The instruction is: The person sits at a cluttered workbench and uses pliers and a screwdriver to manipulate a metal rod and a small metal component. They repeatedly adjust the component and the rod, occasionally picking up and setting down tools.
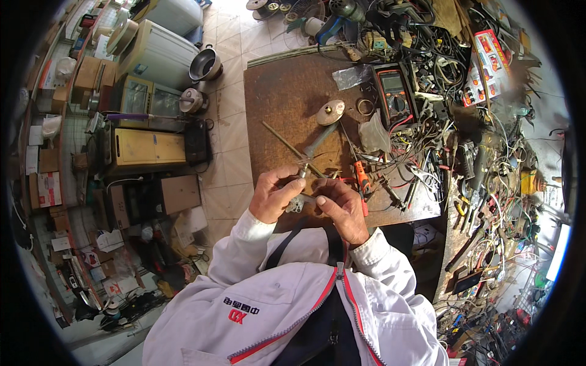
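Note:
Close in front of my jacket, both hands work on a small metal part (295, 204). My left hand (273, 194) is closed, with a short shiny metal cylinder (303, 170) between thumb and fingers. The fingers of my right hand (343, 208) pinch a thin grey strip or rod (308, 198) that reaches toward the small part; I cannot make out whether they are joined. Just beyond my hands lie a grey rod-like piece (321, 140), a thin brown stick (285, 140) and a pale disc with a brass centre (330, 112). An orange-handled tool (362, 177) is right of them.
The worn brown table (268, 91) bears a multimeter (395, 94), a clear plastic bag (352, 77) and a small ring (365, 107). Tangled cables and tools (439, 165) crowd the right. At left are a pot (206, 64) and loaded shelves (67, 122).

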A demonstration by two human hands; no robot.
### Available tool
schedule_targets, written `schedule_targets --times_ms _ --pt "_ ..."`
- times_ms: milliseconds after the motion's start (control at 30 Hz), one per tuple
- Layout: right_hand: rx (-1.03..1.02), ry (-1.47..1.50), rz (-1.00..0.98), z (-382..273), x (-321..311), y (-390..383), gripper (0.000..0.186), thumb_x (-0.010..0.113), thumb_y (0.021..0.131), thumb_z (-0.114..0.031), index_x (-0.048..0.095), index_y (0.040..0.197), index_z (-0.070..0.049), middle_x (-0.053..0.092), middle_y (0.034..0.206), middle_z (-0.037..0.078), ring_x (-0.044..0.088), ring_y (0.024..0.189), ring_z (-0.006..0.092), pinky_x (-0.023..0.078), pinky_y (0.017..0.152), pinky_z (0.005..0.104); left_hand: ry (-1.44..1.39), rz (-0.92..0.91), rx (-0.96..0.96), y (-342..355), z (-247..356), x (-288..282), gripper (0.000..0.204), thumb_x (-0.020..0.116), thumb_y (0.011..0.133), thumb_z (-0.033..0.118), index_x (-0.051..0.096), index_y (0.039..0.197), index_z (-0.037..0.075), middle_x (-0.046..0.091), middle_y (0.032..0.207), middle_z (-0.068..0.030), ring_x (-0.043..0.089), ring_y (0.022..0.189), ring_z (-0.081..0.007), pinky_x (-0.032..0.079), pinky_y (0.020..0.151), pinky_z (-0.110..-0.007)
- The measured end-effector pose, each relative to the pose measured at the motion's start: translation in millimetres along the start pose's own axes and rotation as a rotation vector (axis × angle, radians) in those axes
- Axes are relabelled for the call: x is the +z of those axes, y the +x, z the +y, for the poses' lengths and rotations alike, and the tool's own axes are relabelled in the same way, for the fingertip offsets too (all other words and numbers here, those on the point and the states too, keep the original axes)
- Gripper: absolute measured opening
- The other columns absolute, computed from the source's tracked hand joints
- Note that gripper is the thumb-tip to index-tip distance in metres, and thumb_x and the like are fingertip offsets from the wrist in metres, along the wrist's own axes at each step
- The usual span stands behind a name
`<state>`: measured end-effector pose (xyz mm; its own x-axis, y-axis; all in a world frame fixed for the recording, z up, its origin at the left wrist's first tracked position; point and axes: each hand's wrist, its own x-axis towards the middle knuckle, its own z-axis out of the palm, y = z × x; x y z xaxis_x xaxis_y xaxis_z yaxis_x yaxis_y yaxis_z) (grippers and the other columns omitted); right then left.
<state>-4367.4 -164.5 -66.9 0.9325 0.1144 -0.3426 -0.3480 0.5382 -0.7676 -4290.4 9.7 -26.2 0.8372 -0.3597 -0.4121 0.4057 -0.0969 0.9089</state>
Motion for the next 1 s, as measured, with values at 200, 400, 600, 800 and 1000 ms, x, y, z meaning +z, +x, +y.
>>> schedule_targets --times_ms 200,400,600,800,1000 --pt "-0.148 0.080 0.013 0.8 -4.6 4.9 0.052 0.069 0.090 -0.010 0.046 0.133 0.007 0.061 0.112 0.009 0.059 0.099 0.0155 0.048 0.089 0.0287 0.375 -0.031 0.338 -3.5 -5.6 4.9 0.023 0.067 0.088 0.006 0.065 0.109 -0.002 0.068 0.093 -0.0094 0.063 0.086 -0.0147 0.050 0.077 -0.029" --pt "-0.206 0.050 0.058 -1.4 0.0 4.8 0.053 0.074 0.087 -0.012 0.051 0.131 0.006 0.065 0.114 0.011 0.059 0.103 0.0172 0.047 0.093 0.0314 0.613 -0.035 0.478 1.8 5.5 6.0 0.027 0.072 0.078 0.004 0.070 0.105 0.004 0.070 0.092 -0.0108 0.064 0.084 -0.0280 0.049 0.076 -0.036" --pt "-0.343 -0.114 0.126 0.0 -4.5 7.3 0.046 0.080 0.080 -0.011 0.062 0.120 0.003 0.068 0.111 0.009 0.061 0.102 0.0162 0.048 0.093 0.0319 0.761 0.010 0.571 5.4 -5.9 4.6 0.026 0.077 0.075 0.007 0.071 0.100 0.004 0.069 0.091 -0.0094 0.060 0.083 -0.0267 0.048 0.073 -0.035" --pt "-0.370 -0.136 0.090 -3.1 -1.6 6.6 0.044 0.079 0.080 -0.006 0.063 0.119 0.002 0.069 0.111 0.009 0.062 0.100 0.0150 0.048 0.092 0.0311 0.779 0.068 0.595 8.3 -17.5 4.7 0.028 0.077 0.067 -0.004 0.072 0.093 0.006 0.069 0.090 -0.0079 0.061 0.084 -0.0262 0.048 0.074 -0.035" --pt "-0.354 -0.060 0.075 -3.6 0.5 6.3 0.041 0.076 0.081 -0.004 0.063 0.120 0.002 0.069 0.109 0.007 0.063 0.099 0.0139 0.048 0.092 0.0302 0.818 0.084 0.640 12.5 -17.5 5.2 0.031 0.069 0.066 -0.008 0.072 0.093 0.007 0.070 0.091 -0.0074 0.060 0.081 -0.0289 0.048 0.073 -0.036"
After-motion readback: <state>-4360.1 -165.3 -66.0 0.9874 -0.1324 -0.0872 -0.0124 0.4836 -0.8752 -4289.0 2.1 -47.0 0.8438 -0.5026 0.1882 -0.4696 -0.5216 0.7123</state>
